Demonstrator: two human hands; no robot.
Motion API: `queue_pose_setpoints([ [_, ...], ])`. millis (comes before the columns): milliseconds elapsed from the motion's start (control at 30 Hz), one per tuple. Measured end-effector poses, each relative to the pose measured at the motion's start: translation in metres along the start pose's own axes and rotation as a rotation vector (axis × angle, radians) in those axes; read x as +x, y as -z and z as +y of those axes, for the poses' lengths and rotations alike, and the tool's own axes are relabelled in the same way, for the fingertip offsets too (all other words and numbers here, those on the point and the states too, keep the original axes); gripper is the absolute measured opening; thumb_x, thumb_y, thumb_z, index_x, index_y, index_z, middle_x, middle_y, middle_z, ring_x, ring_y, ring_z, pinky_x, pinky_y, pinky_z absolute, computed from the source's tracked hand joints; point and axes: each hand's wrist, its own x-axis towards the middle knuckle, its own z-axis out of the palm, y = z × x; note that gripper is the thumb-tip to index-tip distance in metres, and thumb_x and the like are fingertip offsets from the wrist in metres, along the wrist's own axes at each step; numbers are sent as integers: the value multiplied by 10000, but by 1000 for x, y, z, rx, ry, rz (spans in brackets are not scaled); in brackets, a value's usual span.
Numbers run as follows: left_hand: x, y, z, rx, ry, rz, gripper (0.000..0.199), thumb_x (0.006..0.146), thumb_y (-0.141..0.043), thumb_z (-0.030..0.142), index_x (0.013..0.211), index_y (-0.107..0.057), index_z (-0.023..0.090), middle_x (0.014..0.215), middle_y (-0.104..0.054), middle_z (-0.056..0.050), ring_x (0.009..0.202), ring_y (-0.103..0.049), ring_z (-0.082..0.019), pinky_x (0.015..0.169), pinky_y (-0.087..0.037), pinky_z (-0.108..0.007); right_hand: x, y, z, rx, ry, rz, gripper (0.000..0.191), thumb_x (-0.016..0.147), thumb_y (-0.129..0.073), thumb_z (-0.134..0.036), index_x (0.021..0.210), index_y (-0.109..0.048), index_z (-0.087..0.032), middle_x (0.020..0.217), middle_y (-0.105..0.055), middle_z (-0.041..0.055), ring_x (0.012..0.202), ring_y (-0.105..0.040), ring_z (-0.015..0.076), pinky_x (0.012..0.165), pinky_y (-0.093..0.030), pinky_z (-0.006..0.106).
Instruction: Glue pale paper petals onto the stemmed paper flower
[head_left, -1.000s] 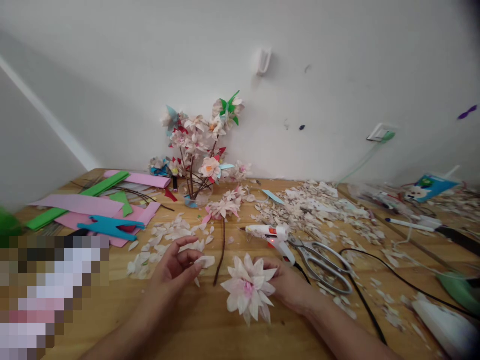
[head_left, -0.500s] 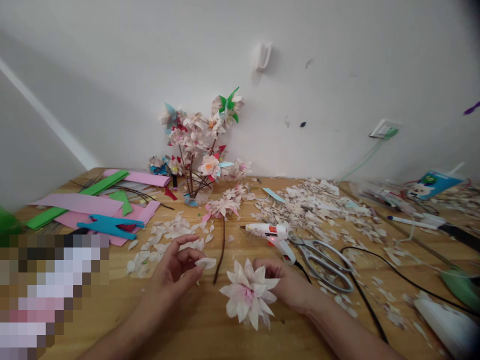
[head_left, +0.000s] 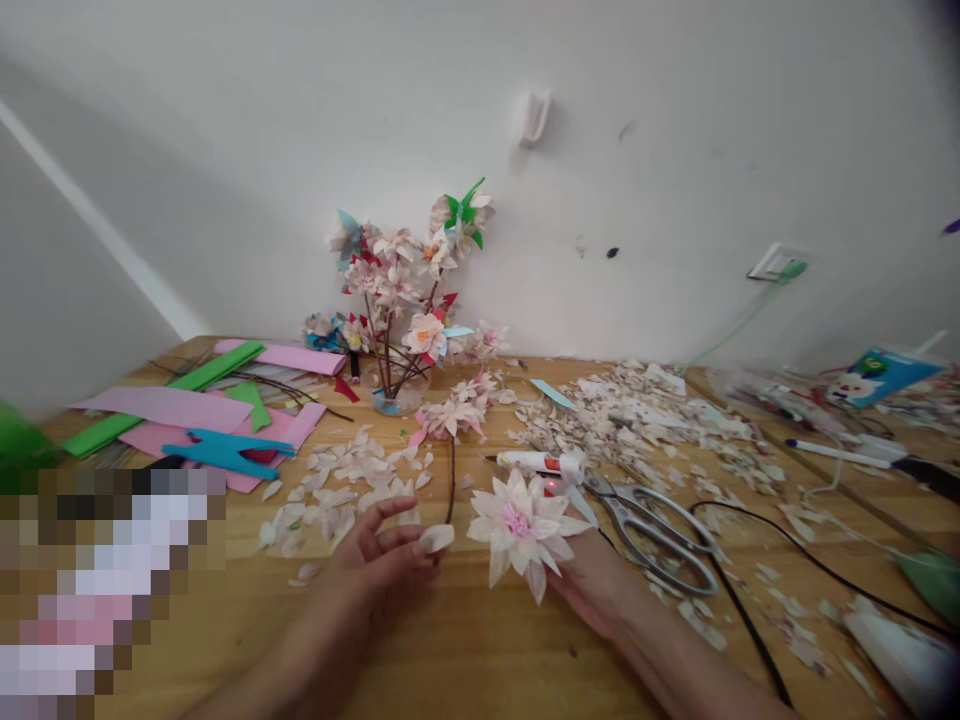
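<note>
My left hand pinches a single white petal between thumb and fingers. Just right of it, a white paper flower with a pink centre faces up, held by my right hand, whose fingers are mostly hidden behind the bloom. Behind my hands a pinkish flower on a brown stem lies on the table. A white glue gun with a red light rests behind the held flower, beside large grey-handled scissors.
Flowers on twigs stand in a clear container near the wall. Loose petals lie left, with a wide heap of scraps right. Coloured paper strips are at left. A black cable crosses the right side.
The held flower has moved up and slightly right, turning a little. My left hand has shifted right with the petal, closer to the flower. The whole view has shifted slightly.
</note>
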Motion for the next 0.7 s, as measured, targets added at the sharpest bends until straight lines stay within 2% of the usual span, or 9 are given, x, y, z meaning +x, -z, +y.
queue_pose_setpoints([
  [200, -9, -6, -7, -40, 76, -52, 546, 514, -820, 219, 987, -549, 185, 759, -724, -54, 762, -687, -220, 699, -516, -323, -1, -7, 0, 9, 14, 60, 274, 531, -802, -404, 657, -650, -215, 670, -676, 25, 610, -580, 188, 554, -456, 285],
  [333, -11, -8, -7, -58, 107, -56, 534, 513, -820, 200, 970, -547, 178, 763, -733, -59, 740, -691, -207, 668, -524, -304, -1, -9, 2, 57, 33, 62, 244, 541, -806, -370, 623, -641, -211, 644, -661, 12, 590, -567, 170, 568, -458, 279],
  [533, -16, -15, -11, -100, 214, -50, 496, 557, -799, 186, 975, -532, 177, 801, -722, -36, 740, -690, -176, 623, -535, -262, 0, -14, 3, 195, 61, 123, 260, 456, -854, -284, 625, -675, -203, 583, -619, -25, 483, -482, 102, 433, -393, 196],
  [700, -17, -15, -11, -132, 279, -38, 477, 657, -738, 148, 1053, -473, 170, 830, -716, -30, 745, -690, -147, 666, -540, -253, -1, -16, -1, 189, 21, 134, 265, 463, -862, -278, 646, -697, -182, 575, -624, -17, 497, -475, 86, 424, -358, 167],
])
